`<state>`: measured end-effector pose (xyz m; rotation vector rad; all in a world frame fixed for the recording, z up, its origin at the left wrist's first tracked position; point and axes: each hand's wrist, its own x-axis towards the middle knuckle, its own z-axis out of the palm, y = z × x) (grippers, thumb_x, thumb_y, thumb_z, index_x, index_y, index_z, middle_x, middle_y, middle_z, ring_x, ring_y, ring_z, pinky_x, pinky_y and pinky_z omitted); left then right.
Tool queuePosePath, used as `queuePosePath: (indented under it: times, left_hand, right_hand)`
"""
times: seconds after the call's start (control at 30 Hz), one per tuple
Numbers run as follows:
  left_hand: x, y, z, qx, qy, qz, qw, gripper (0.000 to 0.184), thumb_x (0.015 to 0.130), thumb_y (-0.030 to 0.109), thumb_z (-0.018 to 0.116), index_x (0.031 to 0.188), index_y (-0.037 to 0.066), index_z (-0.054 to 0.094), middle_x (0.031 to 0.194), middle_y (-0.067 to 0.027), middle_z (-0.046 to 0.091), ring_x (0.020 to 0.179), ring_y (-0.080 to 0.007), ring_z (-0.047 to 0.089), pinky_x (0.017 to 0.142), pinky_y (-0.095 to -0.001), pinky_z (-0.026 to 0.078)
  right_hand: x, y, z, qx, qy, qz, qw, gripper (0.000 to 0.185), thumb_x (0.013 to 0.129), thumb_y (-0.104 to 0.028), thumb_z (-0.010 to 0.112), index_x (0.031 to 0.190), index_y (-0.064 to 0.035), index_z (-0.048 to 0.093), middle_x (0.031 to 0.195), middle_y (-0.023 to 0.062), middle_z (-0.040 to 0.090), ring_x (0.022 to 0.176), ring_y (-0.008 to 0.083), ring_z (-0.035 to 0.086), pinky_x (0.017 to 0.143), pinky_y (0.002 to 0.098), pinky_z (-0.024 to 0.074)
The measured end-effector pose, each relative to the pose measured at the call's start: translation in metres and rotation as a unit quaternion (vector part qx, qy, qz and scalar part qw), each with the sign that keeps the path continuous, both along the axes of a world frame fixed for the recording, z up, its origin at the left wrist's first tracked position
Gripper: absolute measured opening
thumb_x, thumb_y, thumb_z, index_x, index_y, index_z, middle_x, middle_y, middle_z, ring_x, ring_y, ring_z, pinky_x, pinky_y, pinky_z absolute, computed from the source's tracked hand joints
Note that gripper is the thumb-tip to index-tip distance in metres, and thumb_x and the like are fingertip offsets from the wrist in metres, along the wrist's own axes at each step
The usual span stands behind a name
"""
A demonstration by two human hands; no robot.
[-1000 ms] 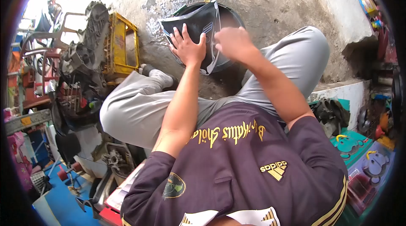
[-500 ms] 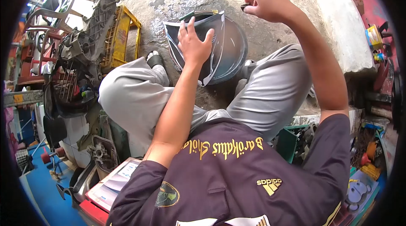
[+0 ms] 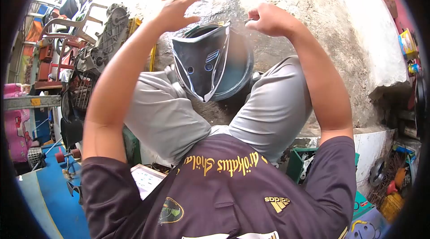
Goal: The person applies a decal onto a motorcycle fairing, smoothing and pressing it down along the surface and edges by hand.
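A dark, pointed plastic panel (image 3: 197, 55) with white edges and two round holes leans in a round tub (image 3: 244, 80) between the knees. The tub looks to hold murky liquid. My left hand (image 3: 178, 14) hangs above the panel's upper left, fingers spread and with nothing in them. To the upper right of the tub, my right hand (image 3: 272, 20) is closed in a pinch. A small dark piece (image 3: 247, 21) sticks out between its thumb and finger; its kind cannot be made out.
Wet concrete floor (image 3: 309, 33) spreads around the tub. At left stand a metal engine casing (image 3: 101, 44) and a plastic chair (image 3: 71, 24). A green box of parts (image 3: 295, 163) sits near the right elbow, and a white ledge (image 3: 376, 55) runs along the right.
My left hand has lifted off the panel and moved up and left. The right hand, still pinching the small dark piece, has come lower and slightly left. The view has shifted.
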<state>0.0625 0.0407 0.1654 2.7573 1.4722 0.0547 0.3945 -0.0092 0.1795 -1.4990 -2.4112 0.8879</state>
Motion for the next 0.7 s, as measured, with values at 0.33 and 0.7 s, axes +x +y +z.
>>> queuePosePath:
  times: [0.33,0.7]
  left_hand:
    - [-0.008,-0.015,-0.015,-0.100,0.180,-0.136,0.969,0.083,0.084,0.040,0.087,0.158,0.024,0.051,0.158,-0.0130,0.054,0.143,-0.0326,0.054,0.120,-0.0546,0.038]
    - [-0.039,-0.012,-0.092,-0.106,0.049,-0.300,0.947,0.098,0.075,0.050,0.090,0.161,0.028,0.048,0.170,-0.0103,0.039,0.156,-0.0344,0.037,0.127,-0.0566,0.031]
  right_hand:
    - [0.021,-0.018,-0.006,-0.110,-0.018,0.059,0.992,0.028,0.094,-0.026,0.076,0.096,0.0005,0.068,0.083,0.0135,0.069,0.076,0.0252,0.063,0.072,0.0408,0.0507]
    - [0.004,0.014,-0.039,-0.064,0.009,0.054,0.996,0.018,0.084,-0.007,0.077,0.095,0.0018,0.067,0.087,0.0172,0.071,0.085,0.0334,0.069,0.080,0.0432,0.0545]
